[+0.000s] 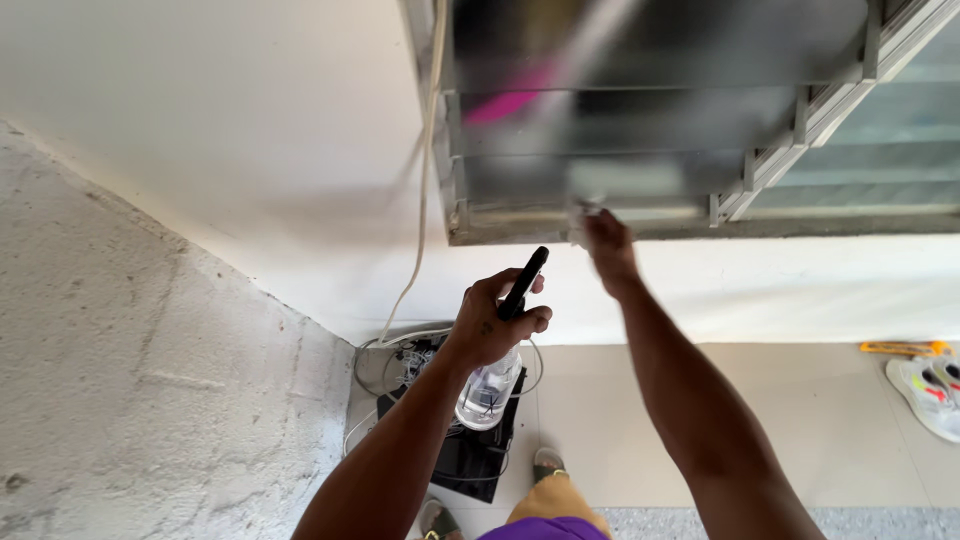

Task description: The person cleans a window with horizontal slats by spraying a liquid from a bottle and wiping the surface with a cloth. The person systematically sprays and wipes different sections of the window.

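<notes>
Looking down at 2 bare arms reaching up toward a louvred window (640, 120) set in a white wall (250, 130).

The left hand (490, 322) is wrapped tight around the neck of a spray bottle (490, 388). The bottle has a clear plastic body that hangs down below the fist, looks mostly see-through with some liquid or glare inside, and a black trigger head (526, 280) sticking up past the fingers, angled toward the window. It sits roughly in the middle of the view, held out in the air in front of the wall, well below the window sill.

The right hand (608, 248) is up at the bottom edge of the window frame, right by the lowest glass slat. It's blurry, so I can't tell how far it's closed. There seems to be something small and pale at the fingertips, but it's too smeared to say what.

A white cable (425, 200) runs down the wall from beside the window to a tangle of wires and a black box (470, 450) on the tiled floor (800, 420). Rough grey concrete wall (130, 380) on the left. A pair of white sneakers (930, 390) sits at the far right edge, and the person's own feet in sandals show at the bottom.
</notes>
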